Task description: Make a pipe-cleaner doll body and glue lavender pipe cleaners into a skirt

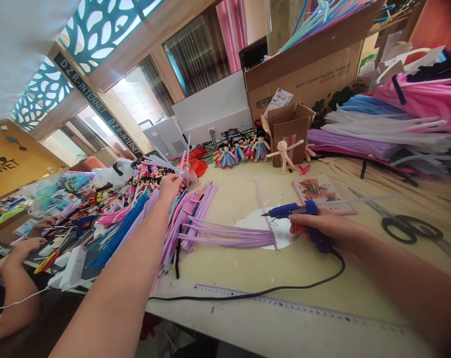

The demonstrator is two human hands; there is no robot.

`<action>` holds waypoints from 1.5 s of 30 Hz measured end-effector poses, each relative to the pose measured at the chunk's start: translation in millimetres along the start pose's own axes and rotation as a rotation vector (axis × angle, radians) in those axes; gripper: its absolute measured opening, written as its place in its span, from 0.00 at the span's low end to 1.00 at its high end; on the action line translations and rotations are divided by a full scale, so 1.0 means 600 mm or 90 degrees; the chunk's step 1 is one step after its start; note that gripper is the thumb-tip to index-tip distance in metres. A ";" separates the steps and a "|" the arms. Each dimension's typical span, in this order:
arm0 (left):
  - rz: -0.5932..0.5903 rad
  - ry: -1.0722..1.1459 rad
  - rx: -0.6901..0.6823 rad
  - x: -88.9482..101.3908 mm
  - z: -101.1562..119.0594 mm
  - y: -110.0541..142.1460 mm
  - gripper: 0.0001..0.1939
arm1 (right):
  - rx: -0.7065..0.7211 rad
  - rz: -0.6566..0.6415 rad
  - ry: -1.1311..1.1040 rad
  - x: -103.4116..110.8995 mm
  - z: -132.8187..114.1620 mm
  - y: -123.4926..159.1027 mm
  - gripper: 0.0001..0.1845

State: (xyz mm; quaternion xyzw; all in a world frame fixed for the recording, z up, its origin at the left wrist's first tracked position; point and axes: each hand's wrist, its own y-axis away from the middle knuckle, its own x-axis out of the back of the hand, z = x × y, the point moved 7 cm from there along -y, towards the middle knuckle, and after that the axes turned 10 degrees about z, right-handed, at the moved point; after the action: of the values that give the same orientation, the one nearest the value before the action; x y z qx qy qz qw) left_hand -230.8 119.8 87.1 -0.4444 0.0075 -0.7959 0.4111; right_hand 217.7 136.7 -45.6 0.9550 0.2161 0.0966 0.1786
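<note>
My right hand (pixel 310 223) is wrapped round the grip of a blue glue gun (pixel 294 211), whose nozzle points left. A long translucent glue stick (pixel 363 200) runs out behind the gun. Below the nozzle, lilac pipe cleaners (pixel 228 234) lie side by side, their right ends meeting one upright pipe cleaner (pixel 260 196) over a white round sheet (pixel 247 219). My left hand (pixel 170 188) reaches to the far left, fingers closed beside clear sticks (pixel 188 158); what they hold is too small to make out. Under that arm lies a pile of lilac pipe cleaners (pixel 180 223).
Scissors (pixel 404 226) and a picture card (pixel 318 191) lie near my right arm. A black cord (pixel 247 294) and a ruler (pixel 285 304) cross the front. Small dolls (pixel 243 150) and cardboard boxes (pixel 300 82) stand behind. Another person's arm (pixel 22 278) is at left.
</note>
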 end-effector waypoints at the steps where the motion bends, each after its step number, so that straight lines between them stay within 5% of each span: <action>1: 0.023 0.010 -0.019 0.014 0.015 -0.003 0.14 | 0.001 0.000 -0.001 0.000 0.000 0.000 0.19; 4: 0.079 0.028 -0.140 0.042 0.082 0.009 0.16 | 0.004 -0.001 0.000 0.002 0.003 -0.004 0.20; 6: 0.054 -0.003 -0.343 0.032 0.143 0.045 0.14 | 0.004 -0.001 -0.001 0.004 0.004 -0.007 0.20; 8: -0.065 -0.062 -0.505 -0.012 0.180 0.099 0.11 | 0.006 0.000 -0.006 0.006 0.005 -0.009 0.20; 11: -0.266 -0.114 -0.588 -0.089 0.179 0.179 0.09 | 0.008 0.000 -0.018 0.008 0.003 -0.008 0.20; 14: -0.360 -0.103 -0.571 -0.138 0.152 0.230 0.10 | 0.000 0.003 -0.026 0.008 0.002 -0.005 0.17; 19: -0.439 -0.113 -0.501 -0.170 0.127 0.266 0.10 | -0.002 -0.006 -0.020 0.005 -0.001 0.000 0.19; 28: -0.471 -0.058 -0.491 -0.228 0.175 0.318 0.08 | -0.007 0.033 0.041 0.006 -0.014 0.016 0.17; 45: -0.492 -0.070 -0.431 -0.198 0.130 0.341 0.04 | 0.015 0.026 0.045 0.002 -0.022 0.021 0.18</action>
State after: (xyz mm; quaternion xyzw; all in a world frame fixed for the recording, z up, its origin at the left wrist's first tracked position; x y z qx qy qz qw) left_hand -11.0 90.6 -26.0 -0.5643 0.0781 -0.8180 -0.0803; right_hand 219.8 130.5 -28.6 0.9572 0.2040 0.1312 0.1578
